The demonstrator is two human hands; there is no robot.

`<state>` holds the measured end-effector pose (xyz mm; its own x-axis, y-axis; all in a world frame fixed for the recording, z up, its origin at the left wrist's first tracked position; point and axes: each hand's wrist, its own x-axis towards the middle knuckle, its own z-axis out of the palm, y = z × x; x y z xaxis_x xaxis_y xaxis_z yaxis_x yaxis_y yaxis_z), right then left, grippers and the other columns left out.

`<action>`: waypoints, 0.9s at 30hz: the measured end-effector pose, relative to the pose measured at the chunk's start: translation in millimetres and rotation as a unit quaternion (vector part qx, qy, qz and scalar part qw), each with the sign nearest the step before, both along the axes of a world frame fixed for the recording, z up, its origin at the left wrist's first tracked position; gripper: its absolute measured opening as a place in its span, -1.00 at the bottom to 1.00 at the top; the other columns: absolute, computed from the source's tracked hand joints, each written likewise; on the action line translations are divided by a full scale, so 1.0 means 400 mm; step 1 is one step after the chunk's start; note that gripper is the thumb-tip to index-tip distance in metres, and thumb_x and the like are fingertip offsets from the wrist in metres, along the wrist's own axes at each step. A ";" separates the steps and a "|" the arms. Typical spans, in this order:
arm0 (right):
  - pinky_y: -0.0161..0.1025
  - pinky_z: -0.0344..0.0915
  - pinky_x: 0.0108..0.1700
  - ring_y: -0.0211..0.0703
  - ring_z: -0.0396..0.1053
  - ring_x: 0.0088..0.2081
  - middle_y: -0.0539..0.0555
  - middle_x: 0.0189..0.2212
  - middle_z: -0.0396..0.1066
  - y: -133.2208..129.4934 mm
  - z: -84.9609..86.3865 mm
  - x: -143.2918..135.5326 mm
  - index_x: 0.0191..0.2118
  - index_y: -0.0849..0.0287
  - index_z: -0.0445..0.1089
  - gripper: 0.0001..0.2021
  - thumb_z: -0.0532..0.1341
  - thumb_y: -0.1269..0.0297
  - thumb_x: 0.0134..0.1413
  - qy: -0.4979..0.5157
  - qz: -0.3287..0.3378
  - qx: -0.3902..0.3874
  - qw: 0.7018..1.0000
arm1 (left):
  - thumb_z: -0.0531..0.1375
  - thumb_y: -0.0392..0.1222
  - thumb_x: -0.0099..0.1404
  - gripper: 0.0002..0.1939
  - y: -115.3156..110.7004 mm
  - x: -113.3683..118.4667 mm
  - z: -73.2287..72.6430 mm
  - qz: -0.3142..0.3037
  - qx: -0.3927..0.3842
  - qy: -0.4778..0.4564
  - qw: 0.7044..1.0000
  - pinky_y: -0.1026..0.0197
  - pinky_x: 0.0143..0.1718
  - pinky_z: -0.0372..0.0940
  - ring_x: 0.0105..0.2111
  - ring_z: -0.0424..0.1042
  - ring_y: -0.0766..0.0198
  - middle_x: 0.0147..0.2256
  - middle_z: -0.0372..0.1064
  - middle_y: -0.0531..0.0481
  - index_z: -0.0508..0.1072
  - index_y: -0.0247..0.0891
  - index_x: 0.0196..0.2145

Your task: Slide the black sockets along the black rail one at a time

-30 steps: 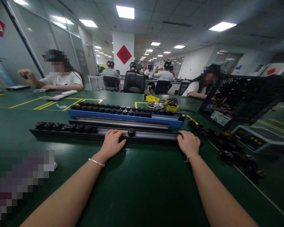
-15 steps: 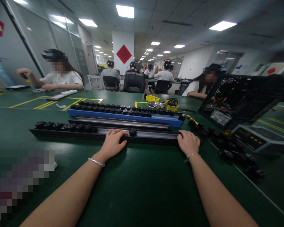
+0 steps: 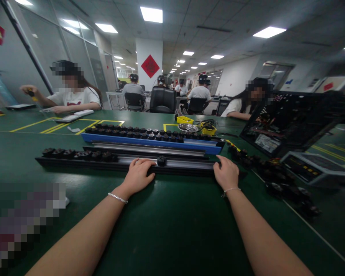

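Observation:
A long black rail (image 3: 189, 165) lies across the green table, with several small black parts in a row at its left end. One single black part (image 3: 161, 160) stands near its middle. My left hand (image 3: 138, 175) is wrapped over the rail's front edge just left of that part, its fingertips in the channel. At the rail's right end is my right hand (image 3: 226, 172), fingers apart, with nothing visible in it. Behind lie a dark narrow rail (image 3: 149, 148) and a blue rail (image 3: 126, 139) bearing many black parts.
On the right lie a pile of black parts (image 3: 284, 180), a grey metal box (image 3: 319, 168) and an open black case (image 3: 293, 122). Yellow trays (image 3: 185, 120) and a metal dish (image 3: 188, 127) stand behind. People sit across the table at left and right.
My right hand has shifted slightly left and its fingers have lifted and spread. My left hand has barely moved. The person at the left has moved a hand holding something yellow and black.

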<state>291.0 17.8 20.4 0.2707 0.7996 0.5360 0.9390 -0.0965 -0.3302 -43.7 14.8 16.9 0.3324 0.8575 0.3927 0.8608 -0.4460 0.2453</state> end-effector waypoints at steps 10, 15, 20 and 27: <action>-0.10 -0.02 0.17 -0.08 0.15 0.12 0.15 0.06 0.31 -0.051 0.011 -0.255 0.14 0.22 0.20 -0.51 0.00 0.32 0.06 -0.065 0.282 -0.033 0.957 | 0.10 -0.09 0.16 -0.64 0.005 0.005 -0.010 0.004 0.002 -0.007 1.000 -0.10 0.18 -0.15 0.07 0.25 0.13 -0.04 0.41 -0.01 0.35 -0.07 -0.05; 0.01 -0.14 0.21 -0.09 0.12 0.14 0.06 0.08 0.30 -0.060 0.003 -0.312 0.14 0.06 0.19 -0.48 0.02 0.37 0.00 -0.089 0.301 -0.083 0.946 | 0.11 -0.09 0.16 -0.63 0.006 0.009 -0.014 0.006 0.009 -0.009 1.000 -0.11 0.17 -0.16 0.05 0.26 0.12 -0.04 0.42 0.00 0.36 -0.06 -0.05; 0.04 -0.19 0.21 -0.09 0.11 0.14 0.04 0.09 0.29 -0.063 -0.001 -0.311 0.12 -0.01 0.21 -0.49 0.02 0.39 0.00 -0.107 0.294 -0.089 0.945 | 0.10 -0.09 0.17 -0.64 0.006 0.009 -0.016 -0.001 0.017 0.000 1.000 -0.10 0.15 -0.15 0.02 0.28 0.12 -0.05 0.42 0.02 0.36 -0.04 -0.04; 0.02 -0.22 0.22 -0.14 0.16 0.09 0.05 0.06 0.31 -0.061 -0.005 -0.311 0.12 0.00 0.22 -0.50 0.03 0.39 0.01 -0.106 0.295 -0.092 0.945 | 0.10 -0.09 0.18 -0.62 0.005 0.008 -0.015 -0.002 0.017 0.016 1.000 -0.08 0.14 -0.13 -0.01 0.30 0.15 -0.07 0.43 0.04 0.34 -0.03 -0.02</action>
<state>166.7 -6.5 18.3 -0.3492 0.8627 0.3659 0.8907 0.4269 -0.1564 -40.5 16.7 10.8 0.3485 0.8428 0.4101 0.8664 -0.4566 0.2022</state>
